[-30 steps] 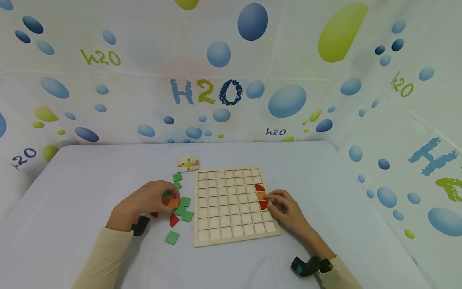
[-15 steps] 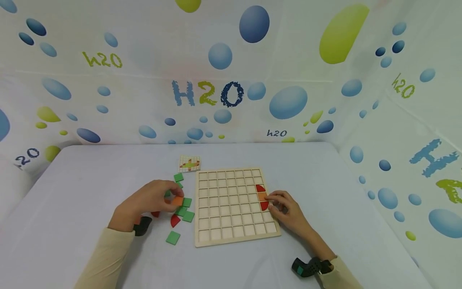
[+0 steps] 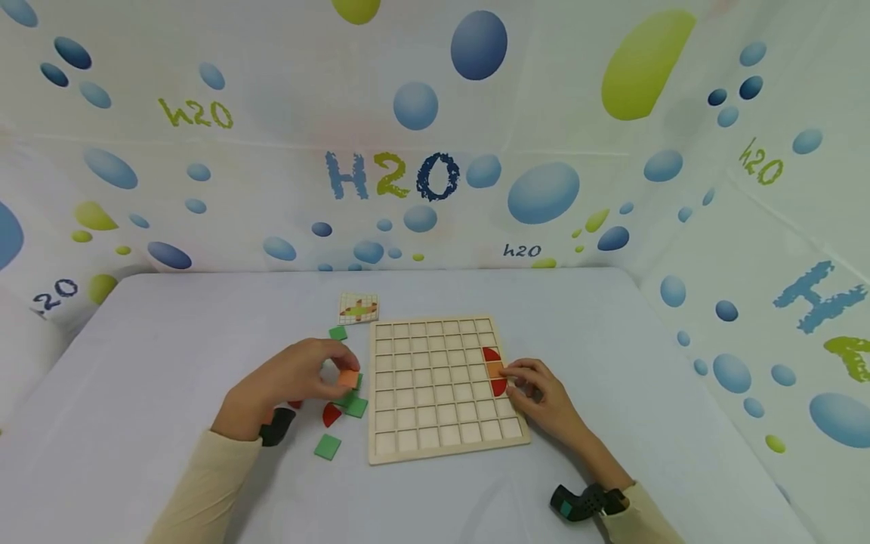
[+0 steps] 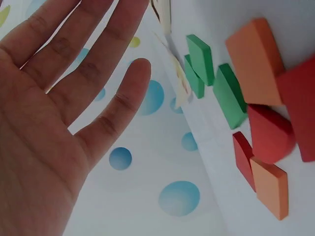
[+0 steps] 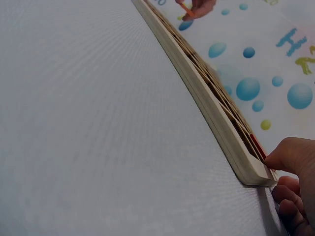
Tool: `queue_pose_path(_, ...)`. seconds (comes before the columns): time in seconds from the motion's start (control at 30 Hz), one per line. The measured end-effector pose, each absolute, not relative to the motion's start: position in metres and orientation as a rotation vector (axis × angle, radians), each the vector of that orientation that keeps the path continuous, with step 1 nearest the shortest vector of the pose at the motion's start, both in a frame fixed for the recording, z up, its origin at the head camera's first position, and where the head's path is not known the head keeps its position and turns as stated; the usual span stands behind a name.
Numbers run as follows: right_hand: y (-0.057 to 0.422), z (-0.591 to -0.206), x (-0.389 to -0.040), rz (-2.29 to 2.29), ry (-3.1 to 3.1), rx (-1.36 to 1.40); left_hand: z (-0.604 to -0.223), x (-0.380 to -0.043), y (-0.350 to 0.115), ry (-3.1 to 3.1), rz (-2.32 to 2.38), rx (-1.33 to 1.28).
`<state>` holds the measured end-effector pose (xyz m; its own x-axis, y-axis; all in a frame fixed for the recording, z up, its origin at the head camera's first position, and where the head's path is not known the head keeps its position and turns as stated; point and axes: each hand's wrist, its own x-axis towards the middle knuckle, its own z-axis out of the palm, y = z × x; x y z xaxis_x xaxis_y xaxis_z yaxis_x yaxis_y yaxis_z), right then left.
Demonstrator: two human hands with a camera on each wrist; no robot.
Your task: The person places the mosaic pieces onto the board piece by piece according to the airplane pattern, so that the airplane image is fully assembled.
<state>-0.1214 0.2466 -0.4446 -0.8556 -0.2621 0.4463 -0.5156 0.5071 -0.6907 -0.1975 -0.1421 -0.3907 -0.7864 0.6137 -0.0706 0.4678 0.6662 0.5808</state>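
My left hand (image 3: pixel 295 374) pinches an orange square tile (image 3: pixel 349 378) between thumb and fingertips, above green tiles (image 3: pixel 356 406) just left of a wooden grid board (image 3: pixel 438 453). In the left wrist view, the palm and several fingers show, but the held tile is not visible. My right hand (image 3: pixel 544 397) holds the board's right edge, its thumb on the rim in the right wrist view. In the board's right column, an orange tile (image 3: pixel 494 370) lies between two red rounded tiles (image 3: pixel 491 353), partly covered by the right fingertips.
A small pattern card (image 3: pixel 358 309) lies beyond the board's far left corner. Loose green, red and orange tiles (image 4: pixel 270 189) lie under and around my left hand. One green square (image 3: pixel 328 446) lies nearer me. A printed sheet (image 3: pixel 272 189) hangs behind the table.
My left hand has moved a little to the right with the orange tile, closer to the board's left edge. The right hand stays at the board's right edge.
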Motion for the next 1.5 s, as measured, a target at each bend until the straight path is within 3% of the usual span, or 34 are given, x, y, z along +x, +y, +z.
queue_pose_path(0.37, 0.248, -0.44, -0.123, 1.269, -2.473, 0.65, -0.388, -0.198, -0.124, 2.615, 0.776, 1.197)
queue_pose_path(1.5, 0.246, -0.443, -0.124, 1.314, -2.483, 0.646, -0.386, -0.211, -0.06, 2.458, 0.831, 1.388)
